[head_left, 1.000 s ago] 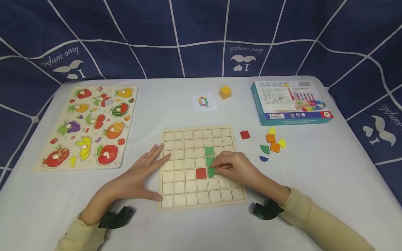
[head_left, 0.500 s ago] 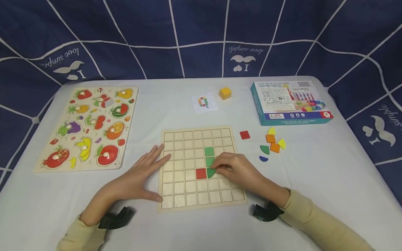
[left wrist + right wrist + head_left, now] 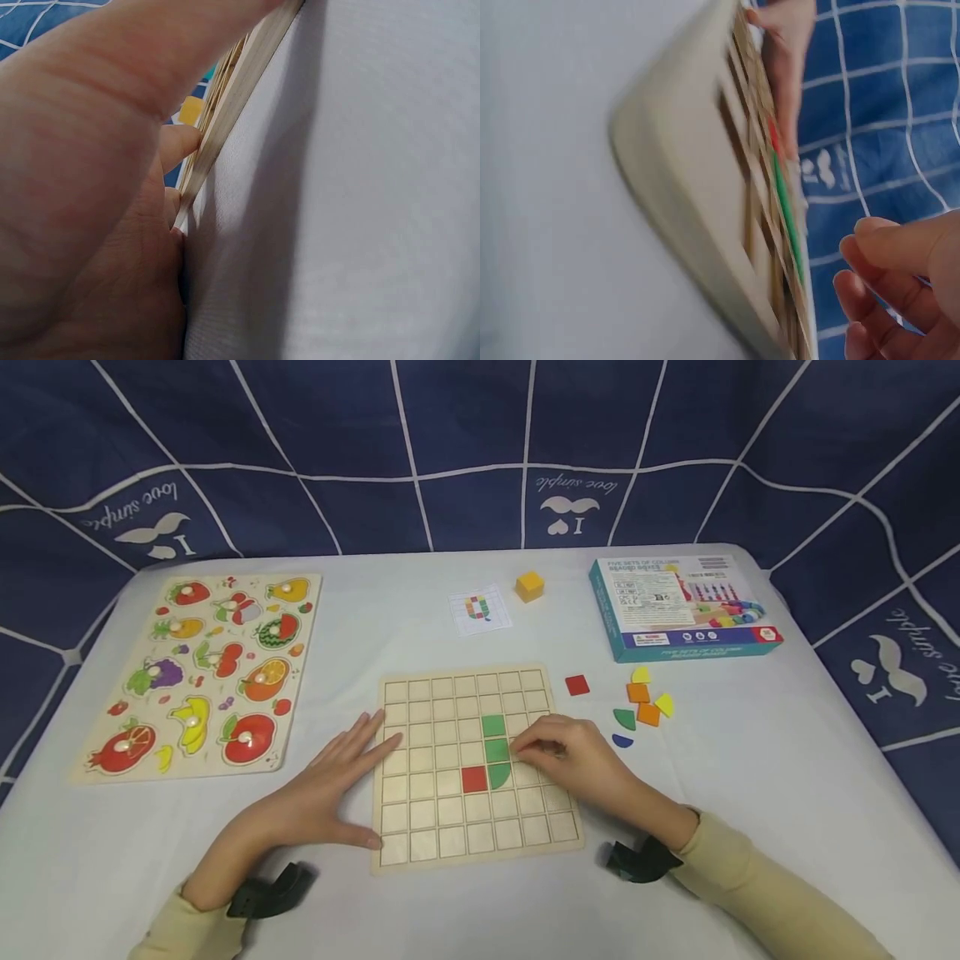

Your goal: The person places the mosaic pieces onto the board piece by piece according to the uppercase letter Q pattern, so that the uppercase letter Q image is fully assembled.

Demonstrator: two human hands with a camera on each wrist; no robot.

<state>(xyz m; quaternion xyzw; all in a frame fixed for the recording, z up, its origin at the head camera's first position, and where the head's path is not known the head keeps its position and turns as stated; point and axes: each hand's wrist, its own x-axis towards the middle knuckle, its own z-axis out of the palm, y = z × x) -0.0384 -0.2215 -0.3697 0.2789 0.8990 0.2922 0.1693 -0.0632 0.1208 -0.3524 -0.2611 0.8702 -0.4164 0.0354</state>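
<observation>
A wooden grid board lies flat on the white table. Two green squares are stacked in one column of it, a green quarter-circle sits just below them, and a red square is to its left. My left hand is spread at the board's left side, its fingertips and thumb touching the edge. Just right of the green pieces, over the grid, is my right hand. The right wrist view shows its fingers loosely bent, thumb near index finger, with nothing visible between them.
Loose pieces lie right of the board: a red square, orange squares, yellow quarter-circles, a green quarter-circle and a blue half-circle. Behind are a pattern card, yellow cube and box; a fruit puzzle lies left.
The green quarter-circle has turned and settled in its square below the green squares. My right hand has let go of it and moved slightly right. The left hand stays at the board's edge.
</observation>
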